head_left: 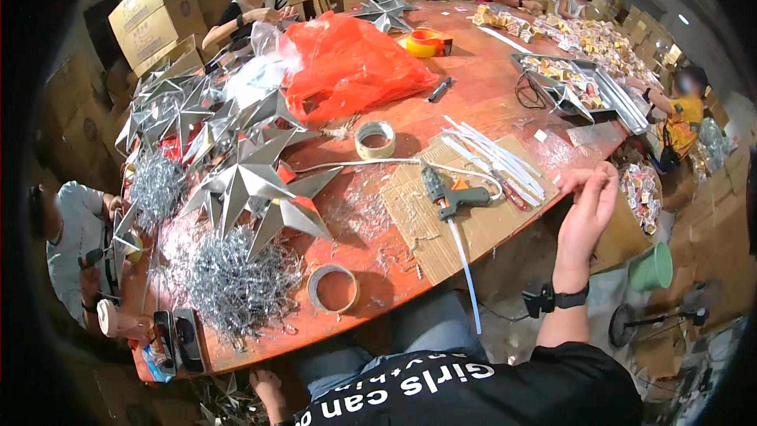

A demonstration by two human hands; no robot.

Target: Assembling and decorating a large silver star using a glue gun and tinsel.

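My right hand [590, 205] is raised past the table's right front edge, its fingers curled together; whatever they may hold is too small to make out. Below the front edge at the lower left, my left hand [270, 388] reaches down beside silver stars [225, 404]; its fingers are partly hidden. A dark green glue gun [457, 199] rests on a cardboard sheet [406, 217], a pale glue stick [467, 284] jutting from its back. White glue sticks [497, 156] lie behind it. To the left, folded silver stars [248, 177] are heaped next to silver tinsel [240, 280].
Tape rolls [333, 289] stand on the red table [465, 47], with a red plastic bag [339, 71] and a tape dispenser [426, 42] farther back. Phones [188, 339] lie at the near left corner. Several people work around the table. A green bucket [652, 267] stands right.
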